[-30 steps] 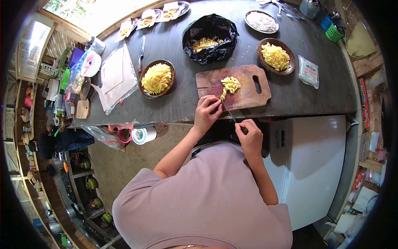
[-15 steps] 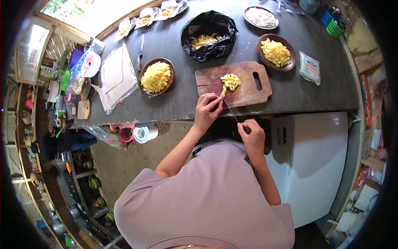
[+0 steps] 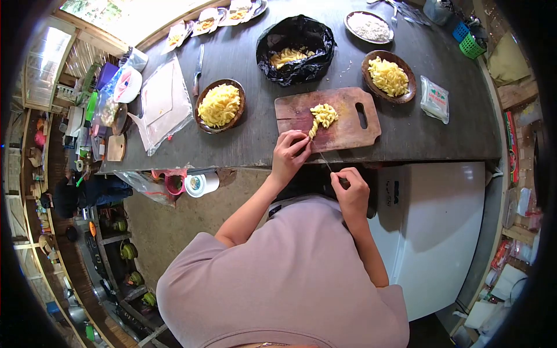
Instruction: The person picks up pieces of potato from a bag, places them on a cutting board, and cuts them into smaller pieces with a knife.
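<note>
On the wooden cutting board (image 3: 342, 134), my left hand (image 3: 290, 152) pinches a twisted yellow food piece (image 3: 313, 130) near the front edge. My right hand (image 3: 351, 190) grips a thin knife (image 3: 325, 160) by its handle, which the fingers mostly cover. The blade slants up and left toward my left fingertips, at the board's front edge. Just beyond my left fingers lies a small heap of chopped yellow pieces (image 3: 326, 114). Behind the board stands a black plastic bag (image 3: 267, 65), rolled open, with larger twisted yellow pieces inside.
Bowls of yellow pieces stand left (image 3: 219, 105) and right (image 3: 389, 76) of the board. A plate of white flakes (image 3: 369, 27), a white packet (image 3: 434, 100), another knife (image 3: 198, 69) and a clear plastic sheet pack (image 3: 163, 104) lie around. A white appliance (image 3: 441, 232) stands below the table's right side.
The knife blade has shifted slightly lower and closer to me, with my right hand a little nearer. My left hand keeps its pinch. The view has shifted slightly.
</note>
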Action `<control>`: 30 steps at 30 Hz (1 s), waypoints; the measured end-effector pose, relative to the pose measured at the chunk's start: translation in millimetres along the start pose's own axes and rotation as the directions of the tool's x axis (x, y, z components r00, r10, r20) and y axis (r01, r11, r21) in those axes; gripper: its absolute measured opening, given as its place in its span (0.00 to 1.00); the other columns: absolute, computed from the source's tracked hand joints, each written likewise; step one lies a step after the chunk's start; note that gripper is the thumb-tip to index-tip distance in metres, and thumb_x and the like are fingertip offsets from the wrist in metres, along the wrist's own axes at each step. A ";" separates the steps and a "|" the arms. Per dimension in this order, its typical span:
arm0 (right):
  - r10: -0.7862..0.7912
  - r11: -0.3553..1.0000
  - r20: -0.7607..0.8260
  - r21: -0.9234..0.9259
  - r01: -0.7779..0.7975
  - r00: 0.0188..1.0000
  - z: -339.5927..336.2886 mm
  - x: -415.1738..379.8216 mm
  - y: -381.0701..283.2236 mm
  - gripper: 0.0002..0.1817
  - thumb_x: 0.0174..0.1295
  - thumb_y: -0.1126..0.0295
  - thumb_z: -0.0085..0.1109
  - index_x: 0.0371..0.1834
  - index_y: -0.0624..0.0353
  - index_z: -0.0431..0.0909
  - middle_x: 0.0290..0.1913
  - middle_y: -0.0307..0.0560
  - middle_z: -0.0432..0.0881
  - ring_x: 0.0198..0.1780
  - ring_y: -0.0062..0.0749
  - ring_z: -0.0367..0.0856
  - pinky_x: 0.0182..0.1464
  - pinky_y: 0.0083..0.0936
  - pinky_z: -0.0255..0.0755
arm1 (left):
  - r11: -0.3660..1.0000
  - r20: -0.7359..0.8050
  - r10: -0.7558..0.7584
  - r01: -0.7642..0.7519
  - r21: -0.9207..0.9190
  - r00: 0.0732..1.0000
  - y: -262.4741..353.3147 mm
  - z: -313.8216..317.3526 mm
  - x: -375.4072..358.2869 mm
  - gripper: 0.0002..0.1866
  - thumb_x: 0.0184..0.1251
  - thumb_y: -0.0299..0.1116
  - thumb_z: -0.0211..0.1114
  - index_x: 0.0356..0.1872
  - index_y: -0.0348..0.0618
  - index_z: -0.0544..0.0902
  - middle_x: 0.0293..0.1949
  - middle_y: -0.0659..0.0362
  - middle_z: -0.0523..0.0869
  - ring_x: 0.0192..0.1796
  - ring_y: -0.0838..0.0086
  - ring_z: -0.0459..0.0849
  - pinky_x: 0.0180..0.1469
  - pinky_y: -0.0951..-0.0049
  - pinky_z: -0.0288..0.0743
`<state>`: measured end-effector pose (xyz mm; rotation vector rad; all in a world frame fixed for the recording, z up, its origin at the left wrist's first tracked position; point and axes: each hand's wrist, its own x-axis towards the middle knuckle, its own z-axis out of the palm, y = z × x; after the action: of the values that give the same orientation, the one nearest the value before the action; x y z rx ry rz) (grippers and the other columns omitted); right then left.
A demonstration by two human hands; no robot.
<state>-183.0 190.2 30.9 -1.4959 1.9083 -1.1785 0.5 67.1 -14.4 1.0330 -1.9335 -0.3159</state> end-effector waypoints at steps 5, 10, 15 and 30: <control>0.040 0.999 0.001 0.005 -0.040 0.999 -2.4 -1.5 -0.7 0.08 0.67 0.68 0.76 0.35 0.59 0.87 0.42 0.45 0.90 0.34 0.44 0.90 0.38 0.38 0.83 | 1.000 -0.009 -0.007 0.007 0.004 1.000 0.9 0.4 -1.1 0.12 0.59 0.21 0.80 0.44 0.41 0.94 0.48 0.56 0.91 0.57 0.58 0.89 0.58 0.59 0.85; 0.008 0.999 0.019 -0.036 -0.008 1.000 -4.6 1.5 3.7 0.08 0.67 0.67 0.76 0.36 0.58 0.87 0.42 0.44 0.90 0.35 0.45 0.90 0.38 0.37 0.83 | 1.000 -0.018 -0.005 0.005 0.001 1.000 -0.6 2.3 -0.7 0.12 0.60 0.21 0.80 0.44 0.41 0.94 0.48 0.57 0.91 0.57 0.58 0.89 0.58 0.59 0.85; 0.049 0.998 0.027 -0.025 -0.049 0.998 -0.5 1.6 2.9 0.08 0.67 0.67 0.76 0.36 0.58 0.87 0.42 0.44 0.90 0.38 0.47 0.91 0.40 0.38 0.83 | 1.000 -0.014 -0.018 0.018 -0.002 1.000 1.7 0.9 1.0 0.10 0.60 0.21 0.80 0.43 0.41 0.94 0.47 0.57 0.91 0.56 0.58 0.89 0.58 0.59 0.86; 0.039 0.997 0.066 0.065 -0.043 0.997 6.5 9.2 6.1 0.07 0.67 0.69 0.74 0.36 0.60 0.87 0.41 0.49 0.89 0.40 0.50 0.90 0.44 0.38 0.82 | 0.999 -0.023 -0.042 0.041 -0.021 0.999 2.3 1.4 0.4 0.09 0.60 0.23 0.81 0.42 0.39 0.95 0.47 0.55 0.92 0.56 0.58 0.89 0.59 0.60 0.85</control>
<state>-184.4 179.6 23.8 -1.4361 1.8304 -1.1496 -1.9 68.0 -13.6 1.0603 -1.8864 -0.3446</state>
